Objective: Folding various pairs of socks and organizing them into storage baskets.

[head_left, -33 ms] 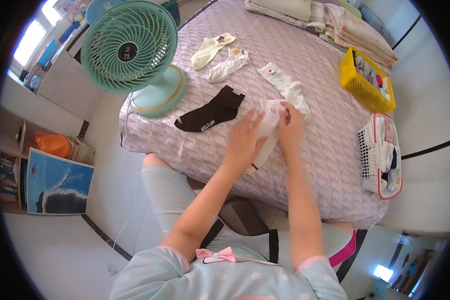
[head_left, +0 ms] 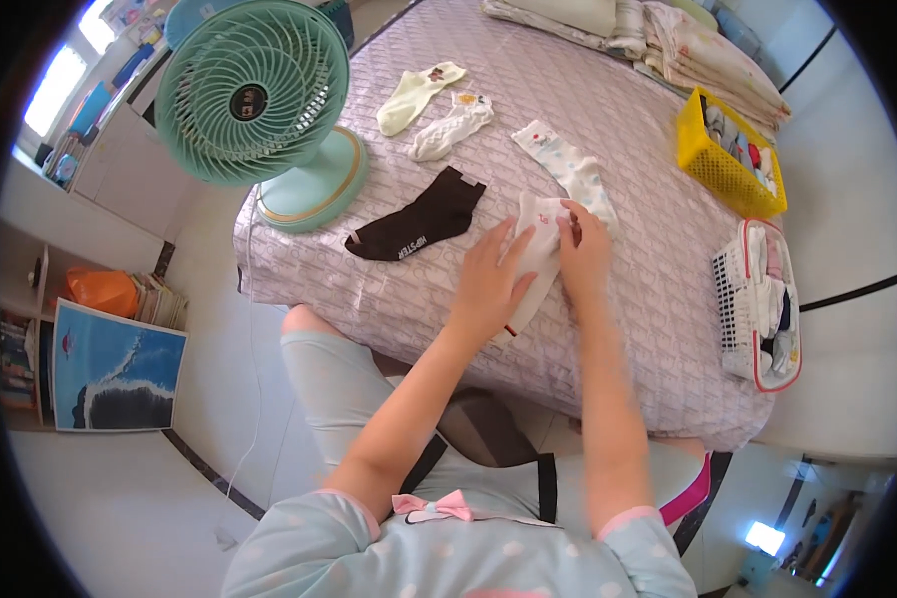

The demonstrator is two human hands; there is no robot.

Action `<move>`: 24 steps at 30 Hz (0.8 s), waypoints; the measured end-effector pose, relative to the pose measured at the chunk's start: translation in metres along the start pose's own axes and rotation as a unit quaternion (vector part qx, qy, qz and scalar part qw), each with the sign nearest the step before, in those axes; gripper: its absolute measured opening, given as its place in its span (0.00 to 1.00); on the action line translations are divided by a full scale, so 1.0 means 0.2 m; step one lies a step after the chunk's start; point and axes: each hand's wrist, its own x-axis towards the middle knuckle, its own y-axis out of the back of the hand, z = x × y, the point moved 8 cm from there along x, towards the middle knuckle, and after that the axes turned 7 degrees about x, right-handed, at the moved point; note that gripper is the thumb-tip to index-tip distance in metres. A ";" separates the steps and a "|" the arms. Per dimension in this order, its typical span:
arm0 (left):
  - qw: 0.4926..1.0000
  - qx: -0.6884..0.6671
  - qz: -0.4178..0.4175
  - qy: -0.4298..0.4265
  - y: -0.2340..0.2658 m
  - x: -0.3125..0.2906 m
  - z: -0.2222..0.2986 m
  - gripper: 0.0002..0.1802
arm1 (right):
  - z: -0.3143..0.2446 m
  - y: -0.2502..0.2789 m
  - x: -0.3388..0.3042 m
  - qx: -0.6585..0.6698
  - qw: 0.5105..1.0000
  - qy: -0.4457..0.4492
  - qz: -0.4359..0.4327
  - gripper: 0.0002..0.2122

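While both hands are down near the front edge of the bed, the thing getting worked on is a plain white fabric sock with a small pinkish-red motif by the cuff [head_left: 540, 249], lying at a slant between them on a pale lilac quilted bed cover [head_left: 658, 339]. Left hand [head_left: 486, 271] is laid flat-ish along one side, fingers spread and the thumb stuck out over the fabric. Right hand [head_left: 585, 251] is at the cuff with its fingers curled in, but from where I'm standing I honestly can't tell if it's pinching the edge or just resting there. Looks to me like the smoothing and straightening step. If so, I'd say the next move calls for the left palm keeping the fabric down and a light, sure grip on that cuff, without catching the white sock with light blue spots [head_left: 560, 164] that runs up to and behind the right hand. Well clear of it, a dark brown ankle sock with pale lettering [head_left: 424, 214] lies off to the left, with a pale yellow sock [head_left: 409, 105] and a white textured sock [head_left: 450, 134] farther up.
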 end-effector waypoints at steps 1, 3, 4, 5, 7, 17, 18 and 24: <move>1.000 -0.004 -0.006 -0.021 0.00 -0.02 0.04 0.29 | -0.01 0.05 -0.01 -0.047 0.999 0.023 0.005 0.17; 0.997 -0.032 -0.033 -0.057 0.05 -0.09 0.06 0.28 | -0.12 0.12 -0.12 -0.094 0.985 0.143 0.021 0.16; 0.992 -0.051 -0.055 -0.098 0.08 -0.13 0.08 0.27 | -0.20 0.15 -0.21 -0.139 0.964 0.225 0.033 0.16; 0.992 -0.052 -0.054 -0.098 0.14 -0.18 0.06 0.27 | -0.22 0.14 -0.31 -0.122 0.970 0.209 -0.001 0.17; 0.983 -0.027 -0.102 -0.152 0.20 -0.31 0.04 0.29 | -0.29 0.10 -0.54 -0.093 0.968 0.221 -0.078 0.18; 0.978 -0.019 -0.067 -0.195 0.17 -0.41 -0.01 0.26 | -0.32 -0.01 -0.76 -0.140 0.952 0.265 -0.062 0.11; 0.979 -0.020 -0.065 -0.193 0.18 -0.42 -0.01 0.25 | -0.31 -0.02 -0.75 -0.150 0.953 0.252 -0.073 0.11; 0.990 -0.049 -0.042 -0.128 0.17 -0.41 -0.03 0.20 | -0.29 0.02 -0.73 -0.119 0.967 0.210 -0.081 0.06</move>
